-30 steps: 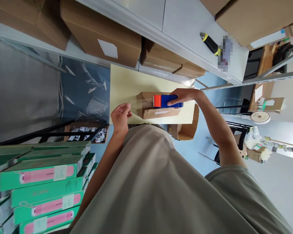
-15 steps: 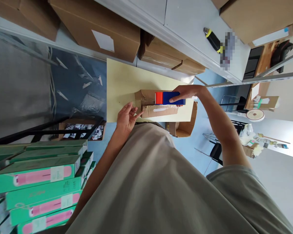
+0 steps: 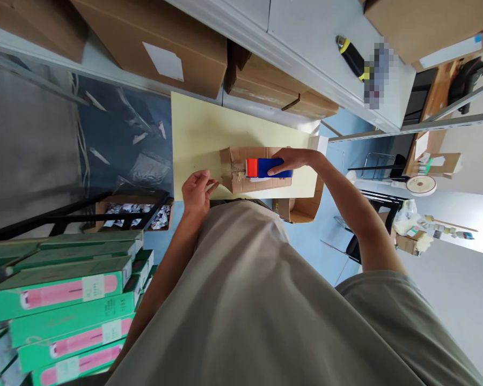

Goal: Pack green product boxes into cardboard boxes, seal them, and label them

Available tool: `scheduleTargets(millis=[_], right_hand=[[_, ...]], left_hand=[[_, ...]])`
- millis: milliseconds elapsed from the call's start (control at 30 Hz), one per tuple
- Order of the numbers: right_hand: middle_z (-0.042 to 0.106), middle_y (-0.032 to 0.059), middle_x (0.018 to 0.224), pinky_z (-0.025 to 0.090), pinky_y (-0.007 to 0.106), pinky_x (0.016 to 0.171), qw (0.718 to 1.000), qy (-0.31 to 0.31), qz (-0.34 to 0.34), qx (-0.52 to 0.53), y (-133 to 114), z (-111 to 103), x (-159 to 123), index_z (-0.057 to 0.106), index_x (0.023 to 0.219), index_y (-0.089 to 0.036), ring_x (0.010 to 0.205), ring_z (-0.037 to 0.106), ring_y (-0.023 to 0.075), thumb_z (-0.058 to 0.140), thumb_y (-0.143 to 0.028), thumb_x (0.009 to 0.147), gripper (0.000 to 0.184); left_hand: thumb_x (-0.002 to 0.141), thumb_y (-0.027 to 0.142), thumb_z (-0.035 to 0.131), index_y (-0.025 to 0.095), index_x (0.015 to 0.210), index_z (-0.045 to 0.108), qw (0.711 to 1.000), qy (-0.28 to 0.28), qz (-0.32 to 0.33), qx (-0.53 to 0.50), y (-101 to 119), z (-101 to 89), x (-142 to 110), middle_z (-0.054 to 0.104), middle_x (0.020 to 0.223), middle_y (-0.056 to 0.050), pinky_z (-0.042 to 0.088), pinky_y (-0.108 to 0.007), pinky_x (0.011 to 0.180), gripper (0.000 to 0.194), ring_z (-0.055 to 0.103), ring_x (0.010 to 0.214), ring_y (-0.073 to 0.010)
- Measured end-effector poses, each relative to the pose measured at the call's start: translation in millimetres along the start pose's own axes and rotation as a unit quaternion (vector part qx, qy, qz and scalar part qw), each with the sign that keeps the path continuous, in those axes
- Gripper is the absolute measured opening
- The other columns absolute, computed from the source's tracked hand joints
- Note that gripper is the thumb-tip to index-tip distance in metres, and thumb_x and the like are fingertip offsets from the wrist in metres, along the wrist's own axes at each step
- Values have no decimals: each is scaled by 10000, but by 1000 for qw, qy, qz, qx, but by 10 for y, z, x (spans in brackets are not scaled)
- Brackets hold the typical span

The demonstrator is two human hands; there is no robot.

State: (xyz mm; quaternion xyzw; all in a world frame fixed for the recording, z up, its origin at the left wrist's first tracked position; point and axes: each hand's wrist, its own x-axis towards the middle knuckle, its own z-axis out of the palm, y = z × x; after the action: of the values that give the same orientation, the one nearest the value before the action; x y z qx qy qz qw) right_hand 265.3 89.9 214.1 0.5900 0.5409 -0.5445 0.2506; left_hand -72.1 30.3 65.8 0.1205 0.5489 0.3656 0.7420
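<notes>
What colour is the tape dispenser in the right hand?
The tape dispenser is blue with a red front end, as the head view shows.

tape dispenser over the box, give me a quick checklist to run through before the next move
1. Right hand gripping the tape dispenser: ok, fingers wrapped around its blue body.
2. Dispenser positioned over the box: ok, red end toward the left hand.
3. Box supported: ok, it sits on the pale yellow tabletop.
4. Left hand bracing the box: not ok, it is beside the box's end, not pressing on it.
5. Tape stuck flat: cannot tell, too small to make out.
</notes>
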Motion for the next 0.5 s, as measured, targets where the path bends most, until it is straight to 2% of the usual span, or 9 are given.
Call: scheduleTargets(millis=[133, 233, 500], right_hand=[[728, 12, 854, 442, 336, 733, 1000, -8, 8, 4, -34, -5, -29, 764, 902, -228, 789, 617, 192, 883, -781, 826, 570], [731, 12, 833, 454, 329, 728, 1000, -19, 9, 16, -53, 20, -37, 758, 880, -219, 781, 620, 188, 908, -784, 804, 589], [709, 11, 819, 436, 317, 716, 999, 3, 11, 42, -86, 143, -65, 735, 875, -199, 760, 609, 173, 909, -755, 827, 585]], left_hand=[[781, 532, 952, 237, 934, 674, 998, 30, 40, 44, -59, -8, -28, 656, 886, 26, 638, -282, 849, 433, 671, 766, -106], [770, 527, 949, 233, 930, 693, 997, 40, 45, 48, -127, -15, 4, 662, 880, 22, 627, -270, 843, 421, 655, 757, -102], [773, 482, 963, 223, 888, 740, 994, 45, 85, 57, -281, 5, 368, 694, 828, 17, 594, -231, 796, 361, 646, 782, -113]])
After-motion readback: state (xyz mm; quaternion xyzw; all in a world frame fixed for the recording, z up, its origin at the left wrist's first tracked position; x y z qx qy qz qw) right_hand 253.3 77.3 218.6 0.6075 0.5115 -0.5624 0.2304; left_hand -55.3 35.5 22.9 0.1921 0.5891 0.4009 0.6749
